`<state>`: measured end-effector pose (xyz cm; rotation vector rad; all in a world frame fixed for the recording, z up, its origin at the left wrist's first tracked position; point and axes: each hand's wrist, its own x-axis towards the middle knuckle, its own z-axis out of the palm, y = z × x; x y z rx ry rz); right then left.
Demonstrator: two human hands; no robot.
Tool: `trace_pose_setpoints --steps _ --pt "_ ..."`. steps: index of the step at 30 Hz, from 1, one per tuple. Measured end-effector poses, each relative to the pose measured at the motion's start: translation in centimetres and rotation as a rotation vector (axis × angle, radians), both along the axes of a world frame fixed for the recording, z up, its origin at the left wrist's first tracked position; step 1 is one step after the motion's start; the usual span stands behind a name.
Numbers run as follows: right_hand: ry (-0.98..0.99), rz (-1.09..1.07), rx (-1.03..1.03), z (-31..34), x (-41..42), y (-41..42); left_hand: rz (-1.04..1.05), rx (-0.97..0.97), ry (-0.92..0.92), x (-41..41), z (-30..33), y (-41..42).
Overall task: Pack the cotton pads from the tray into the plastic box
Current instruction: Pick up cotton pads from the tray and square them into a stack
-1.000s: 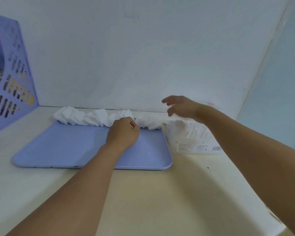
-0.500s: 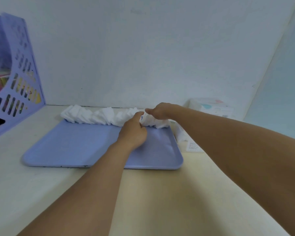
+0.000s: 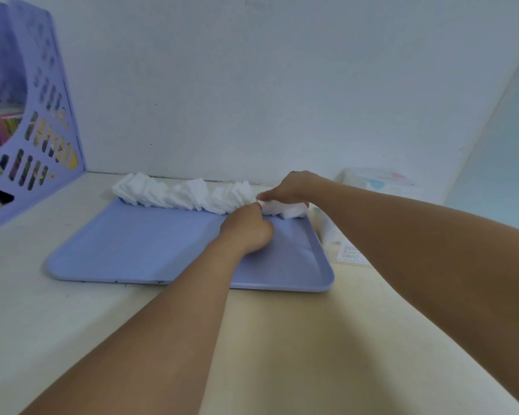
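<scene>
- The tray [image 3: 138, 250] is flat on the worktop [image 3: 282, 339], near the back wall [image 3: 282, 85].
- The pads [image 3: 186, 194] sit in a ragged white row along the tray's far edge, leaning on one another.
- The left hand [image 3: 247, 232] is over the tray's right part, fingers curled, fingertips at the right end of the row; they seem to pinch the pads there, though the grip itself is hidden behind the knuckles.
- The right hand [image 3: 294, 187] comes in from the right and grips a clump of pads at the same end, fingers curled over the top of it.
- The two hands are close together, almost touching at the fingertips.
- The box [image 3: 378, 182] stands just beside the tray's right edge, partly hidden behind the right forearm; its printed label shows below the arm.
- A purple file holder [image 3: 36, 130] stands at the far left, with coloured papers inside.
</scene>
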<state>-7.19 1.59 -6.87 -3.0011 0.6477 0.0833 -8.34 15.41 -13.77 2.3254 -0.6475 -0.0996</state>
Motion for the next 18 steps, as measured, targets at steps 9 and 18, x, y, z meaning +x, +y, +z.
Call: trace_pose_setpoints --steps 9,18 --pt "0.021 -0.038 0.236 0.4 -0.1 0.9 -0.012 0.022 -0.050 0.0 -0.1 0.0" --pt "0.094 -0.102 0.362 0.2 -0.9 1.5 -0.013 0.008 -0.032 -0.2 0.0 0.1"
